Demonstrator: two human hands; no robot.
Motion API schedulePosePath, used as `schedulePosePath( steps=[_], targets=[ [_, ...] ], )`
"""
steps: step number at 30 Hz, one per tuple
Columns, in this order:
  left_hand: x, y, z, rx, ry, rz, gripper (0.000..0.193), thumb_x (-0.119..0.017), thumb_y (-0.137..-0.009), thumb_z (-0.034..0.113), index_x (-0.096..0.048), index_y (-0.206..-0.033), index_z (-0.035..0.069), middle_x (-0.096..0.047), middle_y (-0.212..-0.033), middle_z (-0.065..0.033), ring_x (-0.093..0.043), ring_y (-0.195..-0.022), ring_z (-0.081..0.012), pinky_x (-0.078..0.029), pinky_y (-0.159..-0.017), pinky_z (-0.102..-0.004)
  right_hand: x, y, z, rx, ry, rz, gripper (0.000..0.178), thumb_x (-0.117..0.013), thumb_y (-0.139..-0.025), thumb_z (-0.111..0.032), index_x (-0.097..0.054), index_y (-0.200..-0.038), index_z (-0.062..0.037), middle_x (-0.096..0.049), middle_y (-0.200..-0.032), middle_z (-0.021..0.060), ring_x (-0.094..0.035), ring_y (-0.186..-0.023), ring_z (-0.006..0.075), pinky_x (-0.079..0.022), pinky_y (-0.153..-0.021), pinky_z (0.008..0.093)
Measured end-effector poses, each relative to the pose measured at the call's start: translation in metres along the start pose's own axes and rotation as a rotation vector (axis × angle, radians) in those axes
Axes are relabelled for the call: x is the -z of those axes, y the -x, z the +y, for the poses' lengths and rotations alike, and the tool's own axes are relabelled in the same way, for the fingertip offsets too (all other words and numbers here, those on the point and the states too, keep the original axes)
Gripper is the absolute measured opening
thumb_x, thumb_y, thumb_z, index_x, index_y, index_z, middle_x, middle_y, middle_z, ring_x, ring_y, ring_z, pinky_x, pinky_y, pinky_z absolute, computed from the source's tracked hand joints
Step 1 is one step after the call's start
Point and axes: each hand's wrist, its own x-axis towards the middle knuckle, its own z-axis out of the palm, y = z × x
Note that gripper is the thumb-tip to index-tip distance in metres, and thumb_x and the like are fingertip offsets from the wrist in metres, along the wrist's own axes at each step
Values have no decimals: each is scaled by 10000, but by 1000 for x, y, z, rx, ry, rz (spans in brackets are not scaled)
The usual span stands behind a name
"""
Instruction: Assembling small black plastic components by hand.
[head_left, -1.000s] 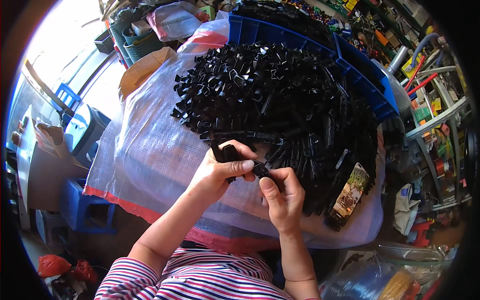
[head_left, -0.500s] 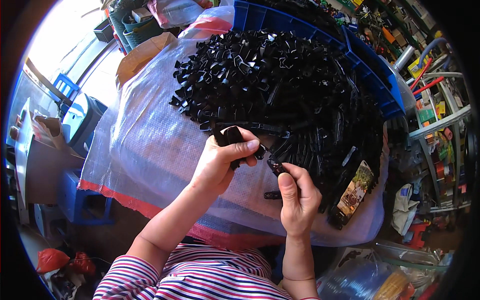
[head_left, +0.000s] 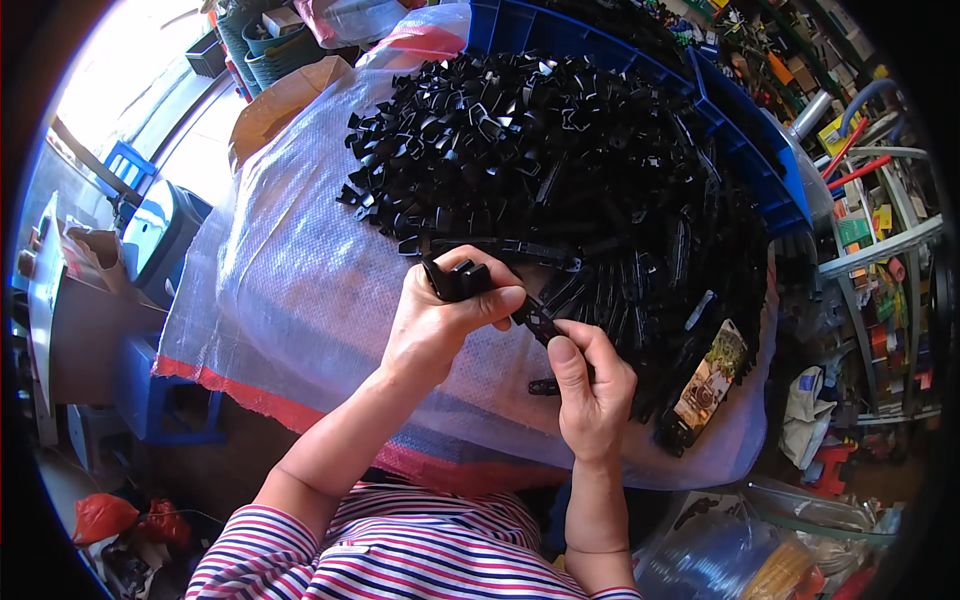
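Note:
My left hand point(head_left: 425, 325) is closed around several curved black plastic pieces point(head_left: 460, 282), which stick up above the fingers. Between thumb and fingertips, my right hand point(head_left: 597, 400) pinches the near end of a slim black plastic part point(head_left: 537, 320). The far end of that part meets the left fingertips, which hide whether a small piece is fitted there. Just beyond both hands lies a big heap of small bent black plastic pieces point(head_left: 480, 125). Long narrow black plastic parts point(head_left: 610, 305) lie in a row at its near right side.
A white woven sack point(head_left: 290, 290) with a red edge lies under the heap. Blue plastic crates point(head_left: 745, 150) border it at the back right. A phone with a picture on its face point(head_left: 712, 385) rests at the right. A blue stool point(head_left: 160, 400) stands left, metal shelving point(head_left: 880, 260) right.
My hands have come closer together, so the slim part now reaches the left fingertips. The curved pieces in my left hand have tilted.

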Motion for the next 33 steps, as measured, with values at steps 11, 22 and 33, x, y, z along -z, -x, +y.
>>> schedulePosePath(
  steps=[11,22,33],
  targets=[
    [-9,9,-3,-154,-282,112,114,-696,-739,67,-597,-775,24,-577,-659,-17,-527,-584,-64,-418,-531,-206,-12,-2,4,-57,-19,13,177,-543,-898,-170,-568,-872,3,-485,-636,-36,-402,-581,31,-343,-515,191],
    [2,27,-8,120,273,-21,312,-588,-849,214,-547,-1072,0,-584,-967,-76,-559,-763,-136,-443,-685,-265,-36,0,-5,162,199,113,279,-503,-897,-133,-502,-1144,-1,-558,-952,148,-570,-804,240,-452,-703,318],
    [16,28,-29,416,788,-749,512,-462,-856,315,-414,-1296,58,-536,-1187,-79,-532,-1016,-208,-417,-851,-308,-19,10,-16,217,328,-53,653,-562,-858,-238,-234,-1335,63,-474,-1142,255,-516,-988,388,-410,-852,392]
  ],
)
